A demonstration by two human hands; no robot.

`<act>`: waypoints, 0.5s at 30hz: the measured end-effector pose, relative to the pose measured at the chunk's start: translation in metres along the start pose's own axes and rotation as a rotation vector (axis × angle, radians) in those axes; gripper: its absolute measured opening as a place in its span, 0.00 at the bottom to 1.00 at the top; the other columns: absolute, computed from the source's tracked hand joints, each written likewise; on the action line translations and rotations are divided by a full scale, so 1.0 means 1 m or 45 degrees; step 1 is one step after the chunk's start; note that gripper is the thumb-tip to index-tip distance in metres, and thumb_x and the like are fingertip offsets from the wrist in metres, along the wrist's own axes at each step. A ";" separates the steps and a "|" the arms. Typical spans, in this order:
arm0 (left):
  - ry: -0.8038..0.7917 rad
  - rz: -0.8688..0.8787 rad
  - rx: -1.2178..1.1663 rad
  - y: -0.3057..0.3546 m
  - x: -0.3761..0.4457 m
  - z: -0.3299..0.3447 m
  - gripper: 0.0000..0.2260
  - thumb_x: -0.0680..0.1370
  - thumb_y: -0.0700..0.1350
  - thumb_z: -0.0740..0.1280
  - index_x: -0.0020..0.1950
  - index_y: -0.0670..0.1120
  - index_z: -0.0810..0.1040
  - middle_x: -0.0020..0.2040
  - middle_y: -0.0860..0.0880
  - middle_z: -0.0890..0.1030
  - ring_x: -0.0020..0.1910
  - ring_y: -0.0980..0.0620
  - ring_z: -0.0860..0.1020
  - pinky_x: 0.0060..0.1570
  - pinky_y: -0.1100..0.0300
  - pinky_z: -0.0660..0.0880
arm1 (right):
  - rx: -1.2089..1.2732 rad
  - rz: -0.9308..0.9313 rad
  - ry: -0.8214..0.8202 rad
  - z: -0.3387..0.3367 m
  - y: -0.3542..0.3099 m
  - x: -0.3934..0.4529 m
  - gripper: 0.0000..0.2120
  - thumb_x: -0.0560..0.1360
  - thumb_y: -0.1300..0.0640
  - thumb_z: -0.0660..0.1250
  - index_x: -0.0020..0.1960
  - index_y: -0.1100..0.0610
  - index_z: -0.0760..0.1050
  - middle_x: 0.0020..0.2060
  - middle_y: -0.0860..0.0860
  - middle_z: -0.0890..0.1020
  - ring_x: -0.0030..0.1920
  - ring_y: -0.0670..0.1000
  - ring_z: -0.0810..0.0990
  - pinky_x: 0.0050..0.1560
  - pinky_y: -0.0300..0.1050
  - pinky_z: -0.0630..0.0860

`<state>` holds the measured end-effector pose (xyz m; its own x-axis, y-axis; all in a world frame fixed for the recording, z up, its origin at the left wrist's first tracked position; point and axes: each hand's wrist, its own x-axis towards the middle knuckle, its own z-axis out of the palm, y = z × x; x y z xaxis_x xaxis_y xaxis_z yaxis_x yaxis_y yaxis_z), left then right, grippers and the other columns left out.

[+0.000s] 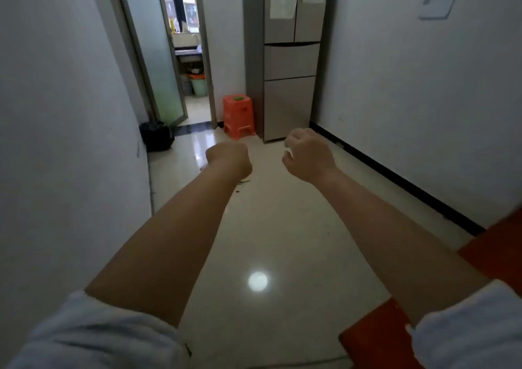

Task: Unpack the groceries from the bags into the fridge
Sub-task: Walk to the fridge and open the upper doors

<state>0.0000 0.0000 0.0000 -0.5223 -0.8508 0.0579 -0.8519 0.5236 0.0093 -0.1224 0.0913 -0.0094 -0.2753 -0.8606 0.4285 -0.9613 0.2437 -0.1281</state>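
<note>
A tall grey fridge (291, 58) stands at the far end of a narrow hallway, all its doors and drawers shut, with two paper sheets stuck on the top doors. Both my arms reach forward over the floor, well short of it. My left hand (230, 158) is curled into a fist with nothing visible in it. My right hand (308, 154) hangs with fingers bent and slightly apart, holding nothing. No grocery bags are in view.
An orange plastic stool (239, 116) with a small green item (238, 98) on top stands left of the fridge. A black bag (156, 136) sits by the left wall. An open doorway (195, 58) leads to a kitchen. A red surface (378, 337) fills the bottom-right corner.
</note>
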 end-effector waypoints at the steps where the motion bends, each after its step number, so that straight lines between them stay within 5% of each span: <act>1: -0.050 0.000 0.018 -0.007 0.018 0.004 0.11 0.79 0.43 0.59 0.58 0.42 0.76 0.58 0.44 0.77 0.57 0.46 0.77 0.48 0.58 0.69 | 0.002 0.021 -0.035 0.018 0.002 0.018 0.14 0.74 0.61 0.60 0.54 0.68 0.76 0.56 0.63 0.77 0.59 0.61 0.73 0.56 0.51 0.72; 5: -0.215 -0.016 0.077 -0.034 0.114 0.036 0.13 0.78 0.43 0.61 0.61 0.42 0.76 0.60 0.44 0.77 0.59 0.45 0.76 0.61 0.53 0.73 | -0.017 0.143 -0.182 0.081 0.019 0.091 0.15 0.76 0.58 0.58 0.59 0.64 0.74 0.60 0.59 0.76 0.62 0.59 0.71 0.58 0.49 0.71; 15: -0.265 0.165 0.089 -0.015 0.331 0.076 0.12 0.78 0.40 0.59 0.60 0.41 0.76 0.60 0.44 0.77 0.60 0.45 0.76 0.57 0.53 0.74 | -0.073 0.313 -0.299 0.181 0.107 0.249 0.14 0.76 0.58 0.58 0.57 0.65 0.75 0.56 0.59 0.77 0.56 0.59 0.75 0.52 0.50 0.74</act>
<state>-0.1629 -0.2934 -0.0572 -0.6178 -0.7713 -0.1528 -0.7741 0.6307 -0.0540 -0.2928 -0.1777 -0.0778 -0.4965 -0.8507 0.1727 -0.8669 0.4758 -0.1486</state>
